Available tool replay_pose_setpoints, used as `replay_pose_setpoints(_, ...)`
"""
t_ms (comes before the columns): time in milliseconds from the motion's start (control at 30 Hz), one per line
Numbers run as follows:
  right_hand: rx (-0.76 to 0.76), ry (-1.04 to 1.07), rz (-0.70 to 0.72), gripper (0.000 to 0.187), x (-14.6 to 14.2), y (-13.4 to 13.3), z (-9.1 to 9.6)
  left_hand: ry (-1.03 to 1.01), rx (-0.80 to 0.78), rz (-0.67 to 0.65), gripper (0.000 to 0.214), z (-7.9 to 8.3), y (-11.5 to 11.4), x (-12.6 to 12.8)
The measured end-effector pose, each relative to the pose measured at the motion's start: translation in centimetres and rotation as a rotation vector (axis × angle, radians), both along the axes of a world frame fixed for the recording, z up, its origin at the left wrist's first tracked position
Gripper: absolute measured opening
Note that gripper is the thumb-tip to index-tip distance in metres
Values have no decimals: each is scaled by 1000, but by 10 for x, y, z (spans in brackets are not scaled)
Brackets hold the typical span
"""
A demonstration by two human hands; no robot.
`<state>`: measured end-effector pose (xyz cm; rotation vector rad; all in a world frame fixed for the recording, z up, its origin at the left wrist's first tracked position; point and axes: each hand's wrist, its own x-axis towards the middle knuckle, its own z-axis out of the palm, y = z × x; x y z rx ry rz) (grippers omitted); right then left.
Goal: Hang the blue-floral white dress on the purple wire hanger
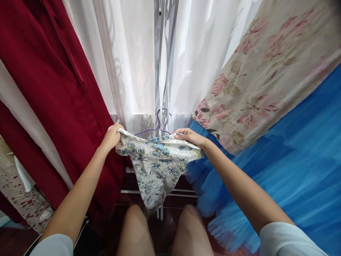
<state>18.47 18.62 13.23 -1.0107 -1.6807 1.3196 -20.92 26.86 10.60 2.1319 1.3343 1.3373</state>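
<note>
In the middle of the head view hangs a white floral garment with blue and yellow flowers, tapering toward the floor. A thin purple hanger rises from its upper edge, and its lower part is hidden inside the cloth. My left hand pinches the garment's upper left corner. On the other side, my right hand grips the upper edge near the right shoulder, thumb in front. The cloth is spread between both hands.
Dark red fabric hangs at the left. White curtains and shiny ribbons hang straight ahead. At the right are a beige floral cloth and blue tulle. My knees are below, over a dark floor.
</note>
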Motion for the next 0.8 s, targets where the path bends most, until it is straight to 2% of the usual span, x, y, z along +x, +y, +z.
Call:
replay_pose_setpoints(67, -5, -42, -15, 43, 1, 1, 0, -102, -58, -40, 40, 9, 4, 24)
replay_pose_setpoints(133, 47, -108, -95, 46, 1, 1, -4, -141, -158, -85, 45, 11, 1, 44)
replay_pose_setpoints(233, 295, -221, -402, 52, 5, -10, -18, -134, -191, -59, 36, 3, -11, 58)
replay_pose_setpoints(333, 532, -311, -686, 36, 13, -37, -43, -150, -128, -21, 24, -6, -26, 53)
replay_pose_setpoints(367, 546, -325, -716, 34, 17, -47, -51, -145, -95, -44, 22, -9, -31, 51)
replay_pose_setpoints(467, 447, -208, -725, 47, 25, -67, -67, -115, 11, -117, 19, -13, -47, 48)
replay_pose_setpoints(567, 398, -8, -785, 47, 28, -63, -53, -85, 97, -52, 19, -7, -57, 50)
replay_pose_setpoints(667, 402, 26, -794, 47, 16, -54, -19, -16, 145, 25, 18, 1, -56, 48)
replay_pose_setpoints(733, 403, 7, -694, 47, -5, -63, 2, -37, 117, 63, 14, -1, -52, 41)
replay_pose_setpoints(800, 432, -66, -461, 47, -33, -91, 15, -189, 45, 102, 6, -11, -50, 33)
